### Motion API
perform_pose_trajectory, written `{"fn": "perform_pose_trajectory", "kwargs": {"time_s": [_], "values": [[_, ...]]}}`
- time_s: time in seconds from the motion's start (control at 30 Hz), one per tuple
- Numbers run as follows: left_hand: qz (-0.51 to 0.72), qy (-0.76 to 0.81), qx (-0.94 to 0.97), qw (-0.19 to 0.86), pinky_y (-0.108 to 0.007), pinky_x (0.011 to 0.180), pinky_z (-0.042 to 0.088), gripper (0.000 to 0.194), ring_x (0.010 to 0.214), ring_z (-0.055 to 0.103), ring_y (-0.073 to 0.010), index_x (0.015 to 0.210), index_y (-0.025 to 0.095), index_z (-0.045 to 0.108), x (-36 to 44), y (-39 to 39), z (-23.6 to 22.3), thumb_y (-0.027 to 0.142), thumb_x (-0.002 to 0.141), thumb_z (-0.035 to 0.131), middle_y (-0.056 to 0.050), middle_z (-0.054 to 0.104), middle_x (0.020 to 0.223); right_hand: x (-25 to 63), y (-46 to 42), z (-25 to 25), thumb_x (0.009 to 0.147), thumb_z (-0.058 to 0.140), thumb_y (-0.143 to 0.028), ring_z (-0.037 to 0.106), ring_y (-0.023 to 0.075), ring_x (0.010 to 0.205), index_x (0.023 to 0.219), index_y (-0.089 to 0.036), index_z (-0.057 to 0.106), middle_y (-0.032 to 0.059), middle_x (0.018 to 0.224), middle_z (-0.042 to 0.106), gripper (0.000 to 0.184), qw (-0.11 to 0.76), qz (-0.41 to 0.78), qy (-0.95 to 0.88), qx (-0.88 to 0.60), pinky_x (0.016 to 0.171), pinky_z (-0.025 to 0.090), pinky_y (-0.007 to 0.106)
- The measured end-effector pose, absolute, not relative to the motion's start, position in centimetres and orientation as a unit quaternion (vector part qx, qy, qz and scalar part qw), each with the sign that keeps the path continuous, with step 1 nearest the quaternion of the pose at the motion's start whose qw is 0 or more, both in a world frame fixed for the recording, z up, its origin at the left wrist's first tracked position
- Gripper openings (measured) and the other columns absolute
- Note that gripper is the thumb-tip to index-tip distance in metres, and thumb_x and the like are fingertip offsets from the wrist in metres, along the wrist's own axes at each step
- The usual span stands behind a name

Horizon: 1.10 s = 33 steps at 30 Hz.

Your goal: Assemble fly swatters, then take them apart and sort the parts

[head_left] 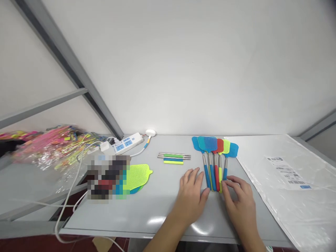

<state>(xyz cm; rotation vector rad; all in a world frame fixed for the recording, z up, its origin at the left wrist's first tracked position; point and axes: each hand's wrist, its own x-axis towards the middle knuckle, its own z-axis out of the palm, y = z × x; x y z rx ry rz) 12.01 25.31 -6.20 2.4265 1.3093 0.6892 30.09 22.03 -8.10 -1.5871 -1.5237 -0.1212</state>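
Several fly swatters lie side by side on the grey table, heads away from me: blue and teal ones on the left, a red fly swatter [216, 175], a yellow-green fly swatter [220, 176] and a blue fly swatter [232, 150] at the right end. My right hand [240, 199] pinches the handle end of that rightmost blue one between thumb and fingers. Fingers spread, my left hand [191, 196] rests on the table left of the row, its thumb close to the leftmost blue handle [207, 176]. Metal rods with coloured grips [173, 160] lie farther left.
Loose swatter heads [139, 175] lie on the left, beside a blurred patch. Behind them are a white power strip [128, 142] and cables. A white plastic mailer bag [288, 203] covers the right side. Bagged colourful items [57, 147] sit beyond the left edge.
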Motion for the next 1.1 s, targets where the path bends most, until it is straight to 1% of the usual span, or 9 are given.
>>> {"fn": "perform_pose_trajectory", "kwargs": {"time_s": [0.1,0.17,0.33,0.43,0.47,0.57,0.73,0.97,1.1], "values": [[0.229,0.5,0.827,0.118,-0.05,0.109,0.031,0.049,0.137,0.03,-0.0313,0.143,0.018,0.041,9.5,25.7,-6.0,0.037,0.098,0.04,-0.009,0.038,0.152,28.9,22.8,-6.5,0.091,0.056,-0.031,0.057,0.0248,0.099,0.093,-0.021,0.064,0.0094,0.105,0.06,0.013,0.443,-0.026,-0.655,-0.612,0.087,0.046,0.043],[0.216,0.54,0.808,0.093,-0.054,0.107,0.032,0.05,0.138,0.028,-0.0339,0.144,0.018,0.039,7.8,26.2,-6.0,0.036,0.097,0.041,-0.01,0.037,0.153,28.0,24.0,-5.0,0.092,0.054,-0.031,0.057,0.0248,0.104,0.096,-0.021,0.064,0.0101,0.11,0.058,0.014,0.404,0.002,-0.708,-0.579,0.09,0.046,0.042],[0.183,0.585,0.788,0.061,-0.058,0.105,0.032,0.052,0.141,0.024,-0.0356,0.145,0.019,0.038,5.2,26.8,-6.2,0.036,0.096,0.042,-0.01,0.037,0.153,25.4,29.7,-1.6,0.097,0.041,-0.032,0.057,0.026,0.105,0.104,-0.022,0.065,0.0112,0.118,0.057,0.027,0.194,0.048,-0.837,-0.51,0.089,0.046,0.042],[0.188,0.589,0.784,0.057,-0.058,0.104,0.033,0.048,0.14,0.026,-0.0347,0.141,0.019,0.043,4.9,26.6,-6.5,0.034,0.095,0.043,-0.009,0.038,0.152,24.0,34.1,-0.9,0.099,0.034,-0.029,0.06,0.0249,0.099,0.104,-0.019,0.066,0.0118,0.112,0.061,0.034,0.084,0.057,-0.862,-0.496,0.084,0.046,0.038],[0.195,0.59,0.781,0.055,-0.057,0.104,0.034,0.047,0.139,0.028,-0.0341,0.139,0.02,0.044,4.9,26.4,-6.6,0.034,0.095,0.044,-0.009,0.04,0.151,23.6,35.5,-0.9,0.099,0.035,-0.029,0.06,0.0244,0.096,0.101,-0.019,0.068,0.0119,0.108,0.062,0.034,0.068,0.061,-0.867,-0.49,0.083,0.046,0.037],[0.22,0.594,0.772,0.05,-0.053,0.102,0.036,0.044,0.135,0.033,-0.0324,0.137,0.021,0.047,4.9,26.2,-6.8,0.031,0.094,0.044,-0.008,0.042,0.148,22.6,38.8,-1.5,0.096,0.04,-0.026,0.062,0.0235,0.092,0.095,-0.017,0.069,0.0125,0.101,0.065,0.031,0.04,0.074,-0.874,-0.478,0.08,0.045,0.033],[0.237,0.598,0.765,0.037,-0.052,0.101,0.035,0.044,0.133,0.033,-0.0324,0.136,0.021,0.047,4.9,26.3,-7.0,0.026,0.092,0.046,-0.008,0.043,0.147,21.5,41.3,-2.6,0.093,0.046,-0.029,0.063,0.0182,0.079,0.09,-0.019,0.069,0.0091,0.098,0.066,0.025,0.009,0.113,-0.878,-0.464,0.071,0.044,0.026],[0.255,0.62,0.741,0.05,-0.05,0.095,0.037,0.044,0.11,0.048,-0.0284,0.132,0.024,0.05,4.9,26.3,-6.9,0.024,0.089,0.052,-0.009,0.055,0.123,21.5,41.7,-2.2,0.086,0.056,-0.029,0.062,0.0171,0.08,0.084,-0.02,0.065,0.0065,0.095,0.066,0.013,0.003,0.156,-0.872,-0.463,0.068,0.043,0.023],[0.262,0.626,0.734,0.042,-0.048,0.094,0.037,0.032,0.106,0.049,-0.0265,0.118,0.025,0.059,4.8,26.4,-6.9,0.02,0.086,0.058,-0.007,0.054,0.119,21.8,40.9,-1.7,0.09,0.047,-0.027,0.061,0.0173,0.072,0.087,-0.02,0.059,0.0073,0.088,0.067,0.014,0.017,0.157,-0.859,-0.486,0.062,0.04,0.025]]}}
